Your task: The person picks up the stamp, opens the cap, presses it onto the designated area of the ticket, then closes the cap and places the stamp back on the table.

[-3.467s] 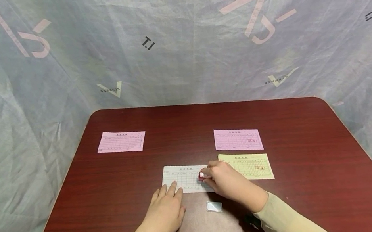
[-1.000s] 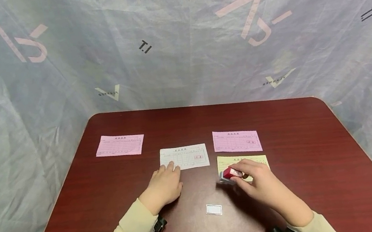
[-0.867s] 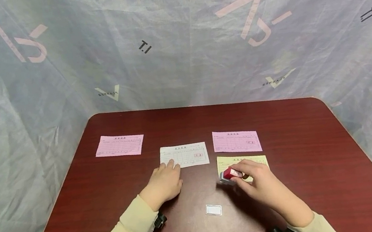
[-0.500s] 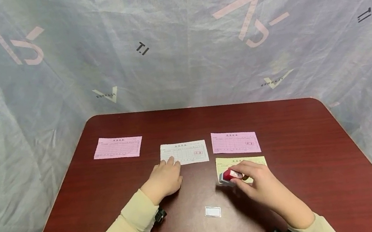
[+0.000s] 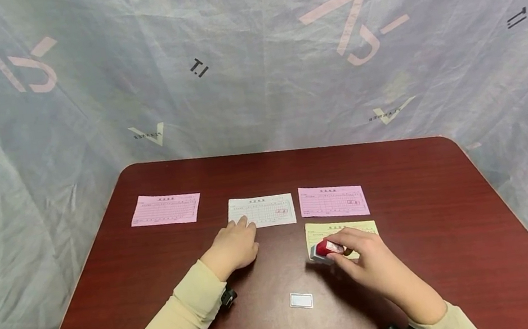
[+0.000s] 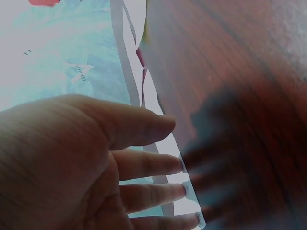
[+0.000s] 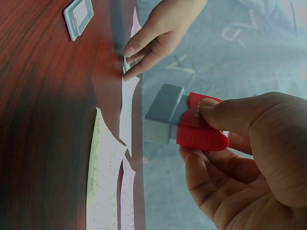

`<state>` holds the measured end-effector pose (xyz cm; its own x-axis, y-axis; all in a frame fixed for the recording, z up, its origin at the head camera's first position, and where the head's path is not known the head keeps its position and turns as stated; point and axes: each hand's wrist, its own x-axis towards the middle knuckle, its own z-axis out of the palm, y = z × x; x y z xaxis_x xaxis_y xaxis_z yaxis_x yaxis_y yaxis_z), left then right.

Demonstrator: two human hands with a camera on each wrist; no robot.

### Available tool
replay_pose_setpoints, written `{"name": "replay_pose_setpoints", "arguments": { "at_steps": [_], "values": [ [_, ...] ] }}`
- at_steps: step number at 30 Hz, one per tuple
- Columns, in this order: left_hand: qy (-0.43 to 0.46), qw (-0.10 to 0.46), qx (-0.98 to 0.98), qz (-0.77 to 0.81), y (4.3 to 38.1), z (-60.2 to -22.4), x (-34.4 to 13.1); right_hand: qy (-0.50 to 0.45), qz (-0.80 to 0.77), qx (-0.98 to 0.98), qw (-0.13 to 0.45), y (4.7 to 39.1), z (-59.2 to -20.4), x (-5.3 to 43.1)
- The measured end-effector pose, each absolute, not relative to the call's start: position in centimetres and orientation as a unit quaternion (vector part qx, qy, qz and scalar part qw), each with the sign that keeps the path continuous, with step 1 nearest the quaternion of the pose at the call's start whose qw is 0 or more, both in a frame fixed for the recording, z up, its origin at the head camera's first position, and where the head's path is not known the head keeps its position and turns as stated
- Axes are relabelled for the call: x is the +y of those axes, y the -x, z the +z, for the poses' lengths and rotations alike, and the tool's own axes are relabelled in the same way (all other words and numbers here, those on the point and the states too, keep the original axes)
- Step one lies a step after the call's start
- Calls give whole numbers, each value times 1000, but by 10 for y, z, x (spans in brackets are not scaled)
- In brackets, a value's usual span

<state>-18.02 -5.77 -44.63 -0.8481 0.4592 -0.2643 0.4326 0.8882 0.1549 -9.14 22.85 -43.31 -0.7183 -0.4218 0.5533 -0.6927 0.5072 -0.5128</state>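
Observation:
My left hand point(image 5: 233, 246) rests its fingertips on the near left edge of a white printed form point(image 5: 271, 212). The form bears a red stamped mark at its right side. In the left wrist view the fingers point(image 6: 148, 165) are straight and touch the paper's edge. My right hand point(image 5: 370, 256) pinches a red and grey self-inking stamp point(image 7: 192, 122) between thumb and fingers, tilted above the table. Beneath it lies a yellow form point(image 5: 318, 229), partly hidden by the hand and stamp. A small pale rectangular cap point(image 5: 301, 300) lies on the table between the hands.
A pink form point(image 5: 333, 199) with a red mark lies just beyond the yellow one. Another pink form point(image 5: 166, 209), with no red mark visible, lies at the far left. The reddish-brown table point(image 5: 427, 191) is bounded by a grey printed curtain point(image 5: 251, 75).
The stamp has lifted off the white form and moved right, over the yellow one. My left hand has slid the white form away from me, level with the right pink form.

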Motion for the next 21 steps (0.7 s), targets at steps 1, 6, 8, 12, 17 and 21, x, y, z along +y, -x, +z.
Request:
{"name": "replay_pose_setpoints", "arguments": {
  "at_steps": [1,6,8,12,17,21],
  "values": [
    [-234,148,960,43,181,-446,-58,-328,372,-849,181,91,-433,228],
    [-238,144,959,50,184,-445,-57,-329,376,-848,179,92,-433,227],
    [-237,146,959,55,186,-444,-57,-328,376,-848,178,92,-433,227],
    [-232,153,959,62,189,-444,-58,-326,371,-851,178,91,-433,227],
    [-229,155,959,70,192,-445,-59,-327,374,-849,178,92,-433,227],
    [-229,158,958,67,193,-447,-60,-326,376,-849,177,92,-434,226]
  ]
}}
